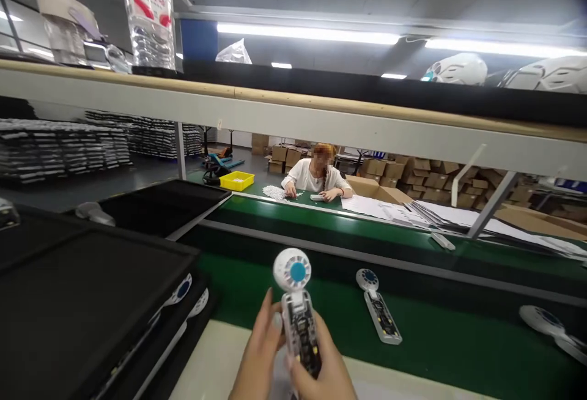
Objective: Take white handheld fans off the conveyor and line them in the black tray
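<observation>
At bottom centre, the left hand (257,351) and right hand (321,375) both grip an upright handheld fan (298,314) by its handle. Its open circuit board looks fragile; the light, stiff plastic edges seem the safest hold.

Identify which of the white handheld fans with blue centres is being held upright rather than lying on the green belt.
The fan gripped by both hands, left hand and right hand; the others lie flat on the belt.

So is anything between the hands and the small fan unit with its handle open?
Nothing visible: both the left hand and the right hand already grip the handheld fan directly by its open handle, above the pale table edge.
</observation>
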`<state>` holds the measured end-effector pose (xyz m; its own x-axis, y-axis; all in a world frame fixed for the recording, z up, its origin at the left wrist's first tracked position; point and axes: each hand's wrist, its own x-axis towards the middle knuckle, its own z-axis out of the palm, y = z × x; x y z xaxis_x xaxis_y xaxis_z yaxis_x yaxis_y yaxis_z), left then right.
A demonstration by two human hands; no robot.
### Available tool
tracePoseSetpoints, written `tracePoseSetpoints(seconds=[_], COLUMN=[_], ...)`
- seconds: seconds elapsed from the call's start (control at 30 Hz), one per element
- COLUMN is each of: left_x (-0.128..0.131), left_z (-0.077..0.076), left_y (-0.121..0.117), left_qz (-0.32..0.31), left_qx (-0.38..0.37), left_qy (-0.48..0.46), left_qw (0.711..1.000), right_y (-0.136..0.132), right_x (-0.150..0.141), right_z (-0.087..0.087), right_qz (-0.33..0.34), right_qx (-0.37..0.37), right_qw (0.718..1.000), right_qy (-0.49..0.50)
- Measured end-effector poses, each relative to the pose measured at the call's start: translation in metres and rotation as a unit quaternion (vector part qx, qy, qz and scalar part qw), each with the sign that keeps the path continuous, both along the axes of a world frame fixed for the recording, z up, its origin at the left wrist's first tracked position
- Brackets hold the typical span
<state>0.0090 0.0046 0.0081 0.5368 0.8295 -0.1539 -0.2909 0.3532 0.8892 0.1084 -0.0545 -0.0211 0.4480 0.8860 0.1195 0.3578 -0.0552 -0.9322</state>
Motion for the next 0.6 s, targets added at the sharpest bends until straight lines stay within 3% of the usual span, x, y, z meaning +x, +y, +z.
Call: tracePoseSetpoints(seconds=[0.1, 0.17, 0.27, 0.33, 0.37, 0.47, 0.6], left_x=[0.013, 0.010, -0.003, -0.011, -0.015, -0.022, -0.029], left_z=[0.023, 0.033, 0.040, 0.043, 0.045, 0.052, 0.065], left_y=[0.000, -0.004, -0.007, -0.005, -0.004, -0.001, -0.004], left_qz=[-0.050, -0.034, -0.053, -0.060, -0.046, 0.008, 0.057], left_qx=[-0.182, -0.219, -0.238, -0.235, -0.232, -0.201, -0.152], left_qy=[-0.119, -0.103, -0.081, -0.079, -0.076, -0.046, -0.030], left_qw=[0.975, 0.970, 0.967, 0.967, 0.969, 0.978, 0.986], right_y=[-0.016, -0.017, -0.004, 0.010, 0.018, 0.035, 0.043], right_x=[0.000, 0.031, 0.106, 0.153, 0.171, 0.200, 0.193], right_z=[-0.002, -0.005, -0.014, -0.026, -0.032, -0.045, -0.038], right_qz=[0.010, -0.015, -0.184, -0.284, -0.297, -0.276, -0.213], right_qx=[0.078, 0.079, -0.049, -0.203, -0.264, -0.353, -0.323], right_qw=[0.989, 0.983, 0.967, 0.925, 0.908, 0.889, 0.922], right_qy=[-0.123, -0.167, -0.172, -0.149, -0.133, -0.092, 0.009])
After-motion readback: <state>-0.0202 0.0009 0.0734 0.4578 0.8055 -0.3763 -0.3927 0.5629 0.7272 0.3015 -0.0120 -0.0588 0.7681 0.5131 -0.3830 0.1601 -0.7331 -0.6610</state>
